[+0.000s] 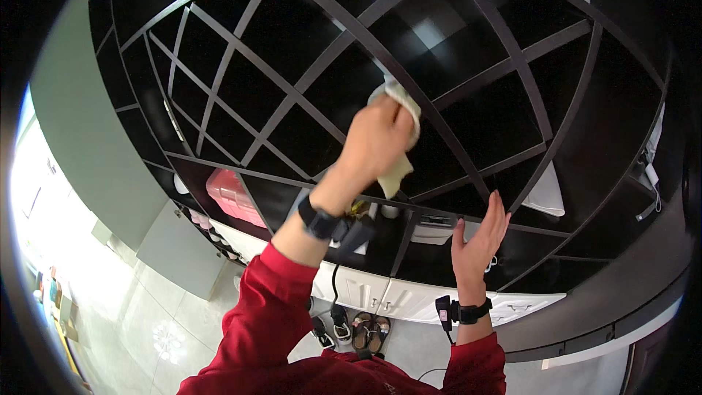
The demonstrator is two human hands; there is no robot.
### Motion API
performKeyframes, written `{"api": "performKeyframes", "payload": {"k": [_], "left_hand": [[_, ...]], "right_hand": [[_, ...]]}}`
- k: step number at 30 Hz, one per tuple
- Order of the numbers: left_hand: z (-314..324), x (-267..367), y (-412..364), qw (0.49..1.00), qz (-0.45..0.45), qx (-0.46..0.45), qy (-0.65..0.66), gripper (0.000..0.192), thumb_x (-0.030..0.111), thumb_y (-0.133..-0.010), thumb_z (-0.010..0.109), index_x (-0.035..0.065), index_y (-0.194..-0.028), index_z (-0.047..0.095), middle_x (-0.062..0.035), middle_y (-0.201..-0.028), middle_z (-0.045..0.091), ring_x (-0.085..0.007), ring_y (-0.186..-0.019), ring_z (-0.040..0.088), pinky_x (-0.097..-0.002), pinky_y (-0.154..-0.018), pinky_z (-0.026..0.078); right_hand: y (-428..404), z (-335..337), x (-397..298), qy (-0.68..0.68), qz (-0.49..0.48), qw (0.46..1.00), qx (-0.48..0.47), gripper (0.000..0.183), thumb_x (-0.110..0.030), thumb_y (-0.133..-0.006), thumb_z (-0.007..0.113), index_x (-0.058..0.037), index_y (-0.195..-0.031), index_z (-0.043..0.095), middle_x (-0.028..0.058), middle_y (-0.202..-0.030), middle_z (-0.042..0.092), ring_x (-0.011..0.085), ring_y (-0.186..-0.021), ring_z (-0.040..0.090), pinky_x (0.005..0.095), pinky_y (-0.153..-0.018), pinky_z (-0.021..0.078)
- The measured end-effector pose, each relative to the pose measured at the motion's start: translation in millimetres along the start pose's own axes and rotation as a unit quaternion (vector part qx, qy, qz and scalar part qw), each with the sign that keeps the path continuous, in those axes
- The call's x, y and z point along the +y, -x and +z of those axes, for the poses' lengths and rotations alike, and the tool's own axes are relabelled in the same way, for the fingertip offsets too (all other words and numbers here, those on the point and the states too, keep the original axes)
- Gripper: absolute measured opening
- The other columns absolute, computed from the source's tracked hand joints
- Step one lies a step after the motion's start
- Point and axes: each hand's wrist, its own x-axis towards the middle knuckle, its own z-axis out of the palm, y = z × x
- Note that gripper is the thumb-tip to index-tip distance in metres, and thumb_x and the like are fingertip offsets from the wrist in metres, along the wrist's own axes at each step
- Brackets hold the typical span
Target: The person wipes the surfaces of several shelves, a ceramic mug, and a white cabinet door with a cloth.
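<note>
My left hand [378, 134] grips a pale yellow cloth [396, 178] against a dark diagonal slat of the lattice shelf [384, 57]. Part of the cloth bunches above the fingers and a corner hangs below them. The hand is somewhat blurred. Lower and to the right, my right hand [481, 241] is empty, its fingers spread apart and its fingertips at the lower edge of the lattice. Both wrists carry black straps with small devices, and both sleeves are red. What lies behind the left hand is hidden.
Below the lattice, open compartments hold a pink plastic box [236, 197] and small items. White cabinet doors [417, 299] stand lower down. Black shoes [332, 329] and sandals [371, 332] are on the tiled floor. A white object [544, 195] leans inside the lattice at right.
</note>
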Motion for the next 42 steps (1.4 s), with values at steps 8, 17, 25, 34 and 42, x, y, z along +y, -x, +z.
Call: {"api": "performKeyframes", "payload": {"k": [8, 17, 25, 34, 42], "left_hand": [[-12.5, -21.4, 61.5, 0.943, 0.249, 0.118, -0.188, 0.049, -0.006, -0.067, 0.065, -0.0008, -0.115, 0.061, -0.018, -0.119, 0.058, -0.0366, -0.104, 0.056, -0.0441, -0.089, 0.048], [0.5, -20.3, 3.1, 0.967, 0.169, 0.158, -0.104, 0.029, -0.002, -0.085, 0.053, -0.0022, -0.111, 0.066, -0.0237, -0.12, 0.057, -0.0427, -0.105, 0.059, -0.0453, -0.089, 0.05], [5.1, -16.1, 33.0, 0.972, 0.18, 0.103, -0.115, 0.024, 0.007, -0.089, 0.059, -0.0049, -0.11, 0.06, -0.0238, -0.111, 0.06, -0.0417, -0.094, 0.062, -0.0443, -0.083, 0.052], [-42.5, -21.1, 43.0, 0.955, 0.252, 0.132, -0.088, 0.034, -0.013, -0.073, 0.058, -0.0048, -0.106, 0.06, -0.0213, -0.11, 0.06, -0.041, -0.096, 0.062, -0.0419, -0.082, 0.054], [-14.1, -19.9, -2.8, 0.989, 0.135, 0.021, -0.062, 0.019, 0.001, -0.09, 0.056, -0.004, -0.108, 0.06, -0.0223, -0.112, 0.061, -0.0427, -0.097, 0.062, -0.044, -0.083, 0.051]], "right_hand": [[-2.8, 0.1, -5.6, 0.006, 0.01, 1.0, 0.0, 0.074, -0.006, -0.081, 0.064, 0.0008, -0.147, 0.031, 0.0211, -0.147, 0.04, 0.0377, -0.139, 0.036, 0.0577, -0.118, 0.0217], [0.7, 1.3, -1.9, 0.027, 0.008, 1.0, -0.009, 0.076, -0.008, -0.082, 0.065, 0.0005, -0.148, 0.029, 0.021, -0.148, 0.039, 0.0373, -0.139, 0.036, 0.0568, -0.118, 0.0203], [-1.9, -3.5, -1.6, 0.024, 0.001, 1.0, -0.016, 0.077, -0.009, -0.082, 0.066, 0.0007, -0.149, 0.029, 0.0213, -0.148, 0.039, 0.0376, -0.139, 0.036, 0.0566, -0.118, 0.021], [2.2, -0.9, -0.1, 0.03, -0.008, 0.999, -0.008, 0.077, -0.008, -0.081, 0.066, 0.0004, -0.148, 0.029, 0.0212, -0.148, 0.04, 0.0378, -0.138, 0.037, 0.0573, -0.118, 0.0219], [-1.7, -1.1, -1.8, 0.023, -0.011, 1.0, -0.006, 0.077, -0.008, -0.081, 0.067, 0.0005, -0.148, 0.03, 0.0211, -0.147, 0.041, 0.0377, -0.138, 0.038, 0.0572, -0.117, 0.0227]]}}
